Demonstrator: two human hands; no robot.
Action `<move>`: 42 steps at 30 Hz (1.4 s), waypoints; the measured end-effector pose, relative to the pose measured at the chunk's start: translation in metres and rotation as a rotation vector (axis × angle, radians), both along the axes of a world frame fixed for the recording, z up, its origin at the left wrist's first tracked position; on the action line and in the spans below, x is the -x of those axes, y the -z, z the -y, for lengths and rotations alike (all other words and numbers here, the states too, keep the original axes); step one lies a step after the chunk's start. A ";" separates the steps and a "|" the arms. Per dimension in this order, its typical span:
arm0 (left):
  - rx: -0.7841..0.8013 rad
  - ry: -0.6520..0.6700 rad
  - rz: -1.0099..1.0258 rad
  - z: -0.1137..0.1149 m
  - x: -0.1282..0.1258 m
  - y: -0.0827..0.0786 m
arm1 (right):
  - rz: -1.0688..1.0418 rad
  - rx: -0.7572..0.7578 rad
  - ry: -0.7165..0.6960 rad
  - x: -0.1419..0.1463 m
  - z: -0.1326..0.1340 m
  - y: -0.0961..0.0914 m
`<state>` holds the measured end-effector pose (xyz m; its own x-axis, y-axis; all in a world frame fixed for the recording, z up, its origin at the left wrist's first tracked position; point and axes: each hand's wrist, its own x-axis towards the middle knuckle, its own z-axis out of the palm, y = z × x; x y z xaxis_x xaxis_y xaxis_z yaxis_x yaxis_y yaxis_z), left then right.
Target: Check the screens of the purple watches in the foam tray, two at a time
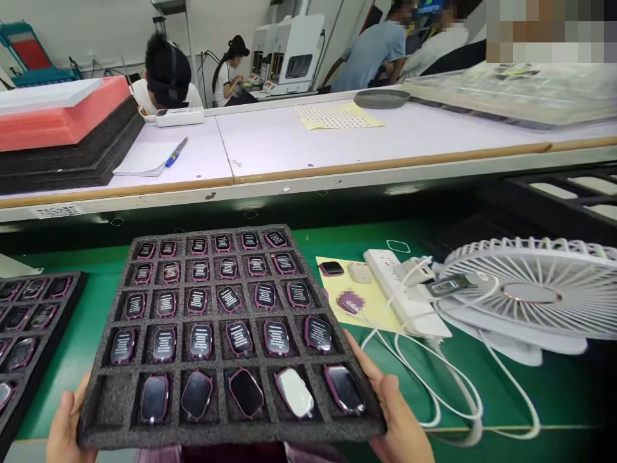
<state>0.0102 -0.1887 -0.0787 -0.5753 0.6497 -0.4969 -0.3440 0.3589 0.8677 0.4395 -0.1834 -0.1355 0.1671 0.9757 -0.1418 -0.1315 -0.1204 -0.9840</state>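
Note:
A dark grey foam tray is gripped at its two near sides by my left hand and my right hand. Thumbs lie along the sides; the other fingers are mostly hidden beneath. Rows of purple-framed smartwatch bodies fill its compartments, except the near-left one, which is empty. Most of their screens show lines of white text. In the near row several screens look dark, and one watch has a whitish face.
Another watch tray lies at left on the green table. To the right are a yellow sheet, a white power strip with loose cables and a white fan. A raised shelf runs across behind; people sit beyond it.

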 end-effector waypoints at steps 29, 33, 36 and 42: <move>-0.195 0.909 -1.347 -0.063 -0.070 -0.043 | 1.262 -0.629 -0.609 0.169 -0.095 -0.097; -0.346 0.943 -0.963 -0.075 -0.067 -0.063 | 0.857 -0.572 -0.712 0.159 -0.106 -0.116; -0.470 0.906 -0.512 -0.100 -0.071 -0.092 | 0.400 -0.390 -0.761 0.152 -0.129 -0.140; -0.564 0.828 -0.047 -0.157 -0.094 -0.130 | -0.366 -0.102 -0.664 0.150 -0.182 -0.167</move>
